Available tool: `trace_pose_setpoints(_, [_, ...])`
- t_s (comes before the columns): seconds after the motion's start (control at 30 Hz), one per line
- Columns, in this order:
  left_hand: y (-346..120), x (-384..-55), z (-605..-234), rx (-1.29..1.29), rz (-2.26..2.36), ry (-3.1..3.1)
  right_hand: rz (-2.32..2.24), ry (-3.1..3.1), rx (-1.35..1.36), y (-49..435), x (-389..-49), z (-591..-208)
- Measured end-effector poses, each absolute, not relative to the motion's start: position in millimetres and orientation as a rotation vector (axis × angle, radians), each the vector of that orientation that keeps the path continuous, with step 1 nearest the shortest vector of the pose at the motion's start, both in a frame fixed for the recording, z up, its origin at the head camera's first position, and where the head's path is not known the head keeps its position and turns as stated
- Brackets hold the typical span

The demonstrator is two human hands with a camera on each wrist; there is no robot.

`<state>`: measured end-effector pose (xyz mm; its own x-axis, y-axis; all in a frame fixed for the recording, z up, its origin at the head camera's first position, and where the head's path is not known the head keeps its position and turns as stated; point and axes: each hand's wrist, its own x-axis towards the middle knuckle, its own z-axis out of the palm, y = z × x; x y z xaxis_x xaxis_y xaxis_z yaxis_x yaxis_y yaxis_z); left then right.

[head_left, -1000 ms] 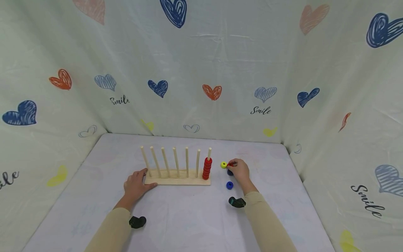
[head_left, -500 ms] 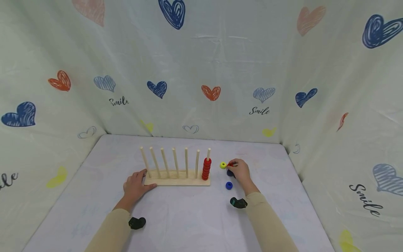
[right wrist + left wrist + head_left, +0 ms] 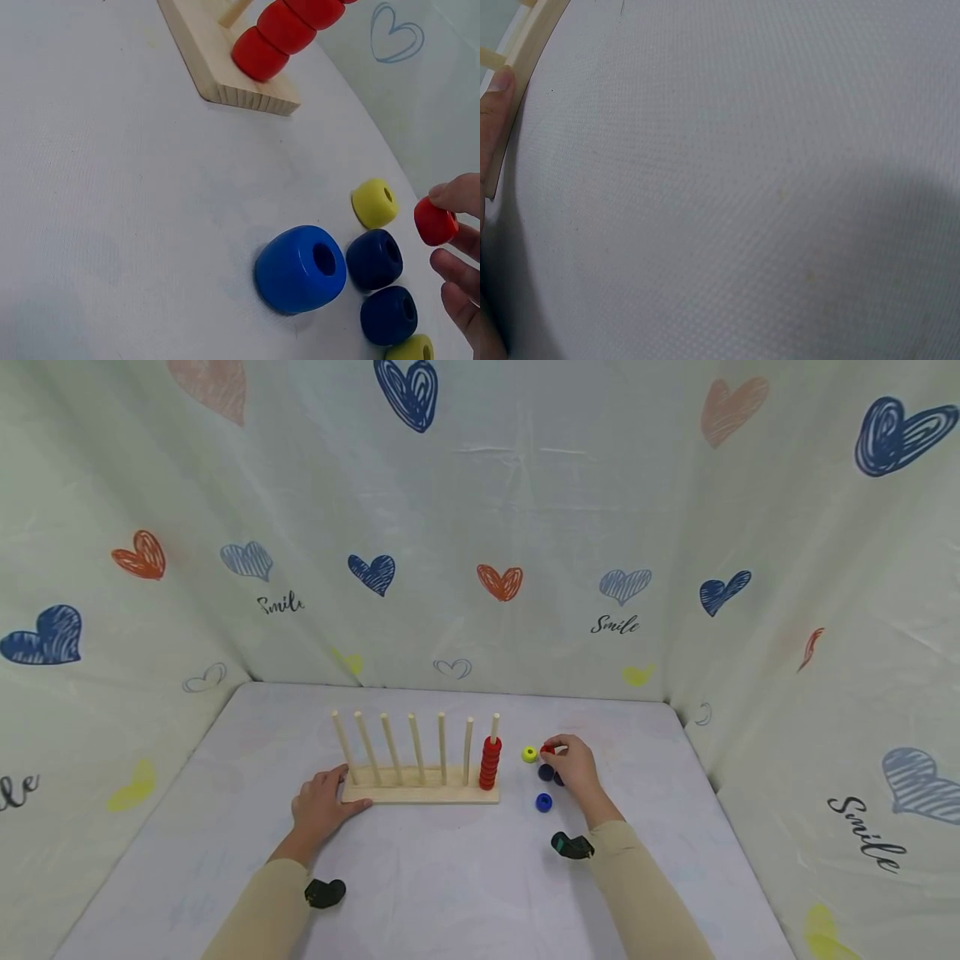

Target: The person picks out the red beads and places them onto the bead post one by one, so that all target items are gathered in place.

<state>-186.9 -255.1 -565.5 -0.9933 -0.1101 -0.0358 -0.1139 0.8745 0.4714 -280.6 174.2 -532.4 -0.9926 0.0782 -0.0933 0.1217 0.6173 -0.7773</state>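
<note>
My left hand (image 3: pixel 318 810) holds the left end of a wooden peg stand (image 3: pixel 420 795), thumb along its front edge and fingers at the end. In the left wrist view, the thumb (image 3: pixel 496 112) lies against the wood. Red beads (image 3: pixel 490 764) are stacked on the rightmost peg; the other pegs stand bare. Right of the stand, my right hand (image 3: pixel 579 770) pinches a red bead (image 3: pixel 435 223) between thumb and fingers, above the loose beads. Close by lie a yellow bead (image 3: pixel 373 202), a dark blue bead (image 3: pixel 374 260), and a second dark blue bead (image 3: pixel 388 315).
A brighter blue bead (image 3: pixel 298 270) sits nearer the front, apart from the dark ones. Another yellow bead (image 3: pixel 409 349) shows at the bottom of the right wrist view. The white tabletop (image 3: pixel 435 877) meets a heart-printed curtain (image 3: pixel 540 635) at the back.
My right hand has risen slightly with the red bead, leaving the dark blue beads below more visible. My left hand stays on the stand. The head view has shifted a little.
</note>
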Motion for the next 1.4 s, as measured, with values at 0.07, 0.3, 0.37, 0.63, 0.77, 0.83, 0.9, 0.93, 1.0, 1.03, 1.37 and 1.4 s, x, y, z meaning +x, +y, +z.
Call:
trace_pose_setpoints(0.07, [-255.0,-187.0,-565.2,-0.181,0.76,3.038,-1.359,2.78,0.156,173.6,-279.5,-529.3])
trace_pose_setpoints(0.3, [-254.2,-186.1,-564.5,-0.189,0.792,3.023,-1.387,2.792,0.07,169.5,-276.0,-517.9])
trace_pose_setpoints(0.37, [-254.0,-185.9,-564.6,-0.19,0.791,3.023,-1.374,2.806,0.051,167.3,-275.7,-514.9])
trace_pose_setpoints(0.63, [-254.3,-186.8,-566.0,-0.195,0.775,3.028,-1.384,2.816,0.013,160.2,-273.2,-503.4])
trace_pose_setpoints(0.77, [-254.3,-187.2,-566.3,-0.192,0.757,3.033,-1.403,2.811,-0.01,158.3,-271.7,-498.6])
trace_pose_setpoints(0.83, [-254.0,-187.4,-566.4,-0.193,0.749,3.035,-1.413,2.808,-0.025,157.8,-271.1,-496.2])
trace_pose_setpoints(0.9, [-253.7,-187.7,-566.2,-0.194,0.748,3.034,-1.426,2.804,-0.041,157.2,-270.3,-493.7])
trace_pose_setpoints(0.93, [-253.6,-187.8,-566.3,-0.197,0.749,3.033,-1.431,2.805,-0.053,156.9,-269.9,-492.4])
trace_pose_setpoints(1.0, [-253.6,-188.0,-566.1,-0.199,0.753,3.029,-1.442,2.808,-0.08,156.1,-269.3,-489.8])
trace_pose_setpoints(1.03, [-253.7,-188.0,-566.0,-0.201,0.755,3.028,-1.445,2.81,-0.093,155.5,-269.0,-488.4])
trace_pose_setpoints(1.37, [-254.1,-186.1,-564.4,-0.186,0.774,3.02,-1.449,2.811,-0.169,151.1,-264.8,-470.9])
trace_pose_setpoints(1.4, [-254.1,-185.9,-564.4,-0.187,0.775,3.02,-1.453,2.809,-0.179,150.7,-264.3,-469.0])
